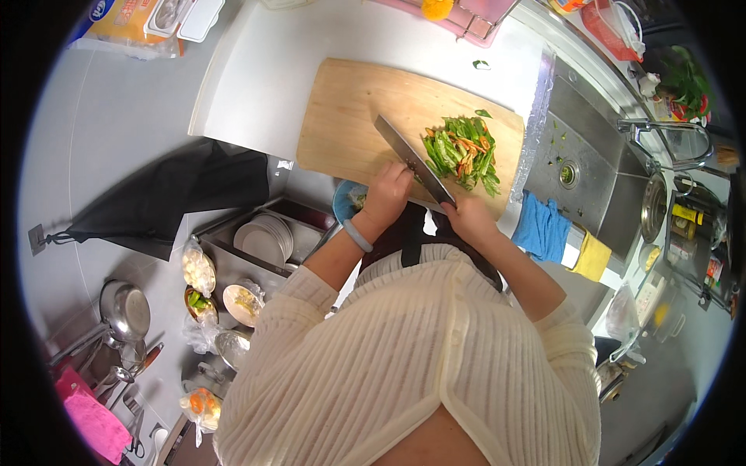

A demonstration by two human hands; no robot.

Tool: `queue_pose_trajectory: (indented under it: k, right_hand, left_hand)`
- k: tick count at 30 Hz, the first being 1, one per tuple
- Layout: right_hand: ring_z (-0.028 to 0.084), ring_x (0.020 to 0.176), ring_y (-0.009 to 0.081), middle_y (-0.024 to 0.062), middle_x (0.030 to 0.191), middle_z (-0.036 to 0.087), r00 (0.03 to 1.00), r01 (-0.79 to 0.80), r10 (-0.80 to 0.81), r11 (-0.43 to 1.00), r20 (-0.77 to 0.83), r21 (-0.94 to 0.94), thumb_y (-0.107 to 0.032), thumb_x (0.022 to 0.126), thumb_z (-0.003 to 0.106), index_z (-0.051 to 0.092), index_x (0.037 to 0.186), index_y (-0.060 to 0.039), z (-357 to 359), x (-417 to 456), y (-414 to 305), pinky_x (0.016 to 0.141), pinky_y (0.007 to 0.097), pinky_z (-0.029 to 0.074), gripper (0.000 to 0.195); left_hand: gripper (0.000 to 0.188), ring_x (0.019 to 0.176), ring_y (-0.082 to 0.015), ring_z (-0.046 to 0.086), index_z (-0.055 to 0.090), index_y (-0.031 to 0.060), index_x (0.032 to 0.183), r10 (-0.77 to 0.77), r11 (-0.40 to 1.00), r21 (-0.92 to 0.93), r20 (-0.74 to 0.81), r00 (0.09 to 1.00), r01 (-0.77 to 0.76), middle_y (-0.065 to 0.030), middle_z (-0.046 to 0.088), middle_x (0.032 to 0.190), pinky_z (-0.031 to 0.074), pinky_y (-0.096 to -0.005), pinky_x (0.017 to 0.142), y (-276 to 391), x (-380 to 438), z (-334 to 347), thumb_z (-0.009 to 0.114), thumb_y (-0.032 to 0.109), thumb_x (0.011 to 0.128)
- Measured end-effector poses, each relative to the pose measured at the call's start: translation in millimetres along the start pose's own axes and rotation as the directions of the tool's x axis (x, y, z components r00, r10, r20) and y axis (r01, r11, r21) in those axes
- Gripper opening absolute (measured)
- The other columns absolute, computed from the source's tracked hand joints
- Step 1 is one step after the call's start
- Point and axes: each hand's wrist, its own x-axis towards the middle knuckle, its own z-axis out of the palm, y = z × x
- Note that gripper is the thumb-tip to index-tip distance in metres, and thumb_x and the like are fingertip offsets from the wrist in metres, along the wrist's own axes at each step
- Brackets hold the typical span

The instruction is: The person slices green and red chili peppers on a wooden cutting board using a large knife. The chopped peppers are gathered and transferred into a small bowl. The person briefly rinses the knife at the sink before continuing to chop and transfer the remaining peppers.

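My right hand [471,218] is closed round the handle of a cleaver-like kitchen knife [411,156], whose blade slants up to the left over a wooden cutting board [344,116]. Close against the blade's left side is my left hand [391,189], with curled fingers near the board's front edge; small bits lie by the fingertips, and whether it pinches any is unclear. Sliced green peppers with some red pieces [463,151] form a pile on the board, right of the blade. Partly under the board's front edge, a blue bowl [345,201] shows beside my left wrist.
A steel sink [588,140] with a faucet [670,131] lies to the right. Blue [542,227] and yellow cloths [590,255] hang at its near edge. Below left, an open drawer holds white plates [262,240]. A pink tray with a wire rack [475,26] stands behind the board.
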Motion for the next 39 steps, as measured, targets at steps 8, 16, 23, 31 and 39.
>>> queue_pose_trajectory:
  k: [8,16,23,31,39]
  right_hand:
    - [0.059,0.068,0.0428,0.0255,0.07,0.061,0.987,0.076,-0.06,0.991,0.151,-0.108,-0.019,0.084,0.061,0.063,0.074,0.0029,-43,-14,-1,0.065,0.0482,0.049,0.025]
    - [0.059,0.068,0.0435,0.0251,0.069,0.06,0.997,0.004,-0.001,0.999,0.073,-0.037,-0.02,0.083,0.062,0.063,0.074,0.0027,-20,-6,15,0.065,0.0487,0.049,0.025]
    - [0.06,0.067,0.0427,0.0251,0.068,0.06,0.992,0.044,-0.028,0.99,0.123,-0.136,-0.019,0.084,0.06,0.062,0.073,0.0023,-40,-23,3,0.065,0.0484,0.049,0.024]
    - [0.06,0.07,0.0428,0.0251,0.07,0.061,0.998,0.015,-0.009,0.996,0.064,-0.088,-0.02,0.085,0.059,0.063,0.073,0.0028,-22,-22,13,0.067,0.0478,0.05,0.025]
    - [0.06,0.071,0.0429,0.0259,0.072,0.061,0.995,-0.046,0.045,0.999,0.088,0.005,-0.02,0.082,0.063,0.063,0.078,0.0038,-16,-22,21,0.066,0.0472,0.049,0.024]
  left_hand:
    - [0.022,0.087,-0.027,0.059,0.062,0.0012,0.094,0.078,0.997,0.003,0.056,0.995,-0.079,-0.0116,0.061,0.098,0.051,-0.0337,0.075,-3,-20,7,0.058,0.005,0.073]
    - [0.023,0.088,-0.0257,0.059,0.062,0.0013,0.093,0.139,0.99,-0.011,0.063,0.988,-0.139,-0.0112,0.062,0.098,0.05,-0.0331,0.076,-1,-12,5,0.058,0.006,0.071]
    - [0.022,0.087,-0.025,0.058,0.063,0.0008,0.091,0.135,0.991,-0.023,0.06,0.989,-0.134,-0.0097,0.061,0.094,0.05,-0.0326,0.076,-2,-9,11,0.059,0.004,0.07]
    - [0.018,0.086,-0.0265,0.059,0.062,0.0027,0.088,0.144,0.988,-0.061,0.08,0.986,-0.139,-0.0097,0.061,0.093,0.05,-0.0336,0.076,-3,-7,10,0.064,0.001,0.071]
    - [0.013,0.084,-0.029,0.057,0.06,0.002,0.086,0.12,0.99,-0.089,0.064,0.991,-0.114,-0.0112,0.06,0.091,0.049,-0.0358,0.075,1,-4,13,0.064,0.002,0.074]
